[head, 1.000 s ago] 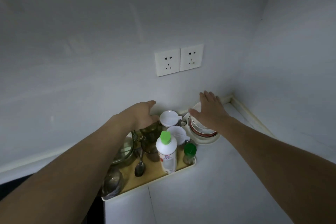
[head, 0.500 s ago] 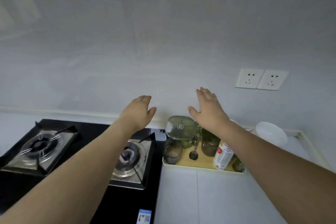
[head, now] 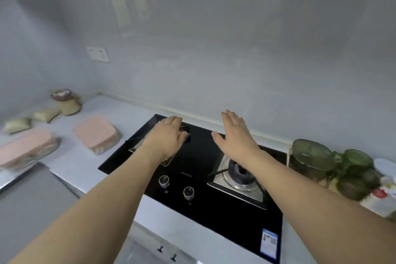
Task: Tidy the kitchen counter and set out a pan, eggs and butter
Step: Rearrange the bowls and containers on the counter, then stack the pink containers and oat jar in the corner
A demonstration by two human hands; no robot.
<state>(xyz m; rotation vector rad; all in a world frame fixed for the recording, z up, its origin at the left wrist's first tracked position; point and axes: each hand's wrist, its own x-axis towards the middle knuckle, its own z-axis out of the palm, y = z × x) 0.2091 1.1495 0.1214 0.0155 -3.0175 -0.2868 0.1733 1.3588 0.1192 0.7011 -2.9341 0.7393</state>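
Observation:
Both arms reach forward over the black gas hob (head: 199, 180) set in the white counter. My left hand (head: 167, 135) hovers palm down above the left burner, fingers loosely apart, holding nothing. My right hand (head: 234, 135) is flat and spread above the back of the hob, just beyond the right burner (head: 237, 174), also holding nothing. No pan, eggs or butter show in this view.
Two pink-lidded containers (head: 96, 133) (head: 25, 148) lie on the counter left of the hob, with small packets (head: 45, 114) and a jar (head: 66, 100) behind. Right of the hob stands a tray of green glassware (head: 315, 156) and a bottle (head: 381, 197). Two knobs (head: 164, 181) face me.
My view has swung left, from the corner tray and sockets to the hob and the left counter. Both hands stayed spread and moved left with it, holding nothing.

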